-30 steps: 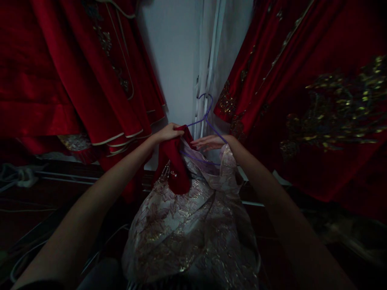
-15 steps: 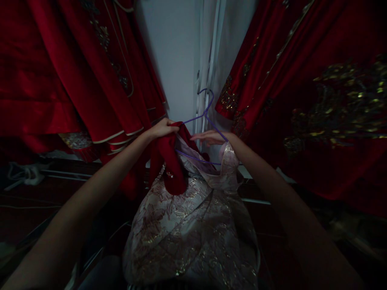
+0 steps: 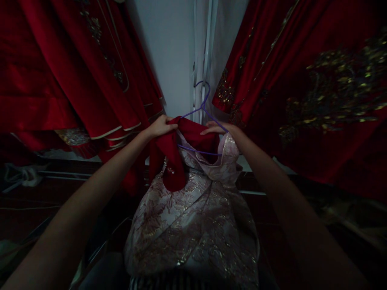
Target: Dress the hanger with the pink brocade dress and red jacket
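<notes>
The dress (image 3: 193, 229) sits at six o'clock, the hanger (image 3: 202, 106) across its top. At ten, our left hand (image 3: 163, 125) pinches the red cloth (image 3: 195, 133); at one, our right hand (image 3: 216, 127) meets its edge — whether pinching, we cannot tell. At twelve, wall (image 3: 165, 60) between red garments (image 3: 66, 76).

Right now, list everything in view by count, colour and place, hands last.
hanger: one, purple, centre
patterned dress: one, pale, lower centre
red cloth: one, red, at the dress's neckline
hanging garments: several, red with metallic trim, left and right sides
panel: one, pale, behind the hanger
vertical strips: several, pale, upper centre
rods: count unclear, pale, lower left
striped cloth: one, dark and light, bottom edge
lower corners: too dark to itemise
left hand: one, bare, gripping the red cloth
right hand: one, bare, at the red cloth
</notes>
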Demonstrator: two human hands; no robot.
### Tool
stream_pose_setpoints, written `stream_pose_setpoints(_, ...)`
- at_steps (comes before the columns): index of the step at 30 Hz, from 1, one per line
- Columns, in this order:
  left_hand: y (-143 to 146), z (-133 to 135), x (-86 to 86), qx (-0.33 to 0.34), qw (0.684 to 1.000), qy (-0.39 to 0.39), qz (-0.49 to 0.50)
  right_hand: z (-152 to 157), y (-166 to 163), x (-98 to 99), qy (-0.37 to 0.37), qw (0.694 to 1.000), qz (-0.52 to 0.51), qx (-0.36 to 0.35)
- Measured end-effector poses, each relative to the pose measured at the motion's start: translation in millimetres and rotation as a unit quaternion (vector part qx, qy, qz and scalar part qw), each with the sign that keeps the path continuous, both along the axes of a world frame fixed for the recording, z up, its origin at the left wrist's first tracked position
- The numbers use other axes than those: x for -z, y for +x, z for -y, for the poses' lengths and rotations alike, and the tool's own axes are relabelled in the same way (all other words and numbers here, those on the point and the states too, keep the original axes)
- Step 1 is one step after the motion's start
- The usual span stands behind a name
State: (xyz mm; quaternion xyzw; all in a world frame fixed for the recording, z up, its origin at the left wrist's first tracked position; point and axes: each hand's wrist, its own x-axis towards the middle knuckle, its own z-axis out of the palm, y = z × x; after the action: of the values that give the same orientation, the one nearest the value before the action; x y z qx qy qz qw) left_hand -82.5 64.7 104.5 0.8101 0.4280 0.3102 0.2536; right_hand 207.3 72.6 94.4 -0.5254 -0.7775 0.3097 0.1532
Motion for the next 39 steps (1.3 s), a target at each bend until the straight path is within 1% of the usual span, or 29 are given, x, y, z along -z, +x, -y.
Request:
stream_pose_setpoints(2,2,-3,9.7,0.000,0.999,0.040,-0.021,4,7,-1.3,0.002,0.998,0.053,0.024)
stream_pose_setpoints(4,3,-3,16.8,-0.017,0.992,0.110,-0.053,7,12,-2.8,0.039,0.993,0.105,0.049)
stream_pose_setpoints(6,4,1,20.5,-0.035,0.975,0.190,-0.107,7,16,-5.9,0.119,0.980,0.131,0.089)
stream_pose_setpoints(8,4,6,21.9,-0.045,0.954,0.248,-0.163,6,22,-10.2,0.205,0.958,0.132,0.150)
stream_pose_setpoints(11,6,9,24.7,-0.047,0.936,0.280,-0.210,9,39,-13.8,0.289,0.914,0.130,0.253)
stream_pose_setpoints(12,7,8,26.7,-0.048,0.932,0.285,-0.218,12,48,-13.1,0.298,0.902,0.134,0.280)
stream_pose_setpoints(15,13,1,36.0,-0.049,0.925,0.295,-0.233,25,78,-5.4,0.307,0.880,0.160,0.325)
stream_pose_setpoints(18,19,-5,45.2,-0.046,0.926,0.292,-0.235,38,109,2.9,0.337,0.852,0.206,0.344)
stream_pose_setpoints(20,20,-6,47.9,-0.054,0.927,0.288,-0.236,46,126,4.1,0.350,0.835,0.238,0.353)
stream_pose_setpoints(22,20,-4,47.2,-0.069,0.924,0.286,-0.244,55,137,1.8,0.340,0.830,0.262,0.357)
stream_pose_setpoints(25,18,1,43.7,-0.094,0.913,0.287,-0.275,74,137,-3.5,0.329,0.831,0.283,0.349)
stream_pose_setpoints(29,22,10,42.3,-0.124,0.896,0.292,-0.309,111,111,-4.2,0.390,0.816,0.293,0.312)
stream_pose_setpoints(30,24,12,42.6,-0.131,0.894,0.293,-0.312,118,104,-3.0,0.391,0.819,0.293,0.300)
stream_pose_setpoints(31,25,14,42.9,-0.136,0.893,0.293,-0.314,124,97,-1.2,0.380,0.829,0.291,0.290)
stream_pose_setpoints(34,28,17,42.9,-0.143,0.893,0.284,-0.317,129,83,7.8,0.303,0.881,0.255,0.261)
stream_pose_setpoints(37,26,17,42.2,-0.142,0.897,0.279,-0.313,120,76,23.7,0.240,0.930,0.157,0.231)
stream_pose_setpoints(39,25,16,42.7,-0.142,0.900,0.280,-0.301,113,73,37.4,0.219,0.947,0.072,0.223)
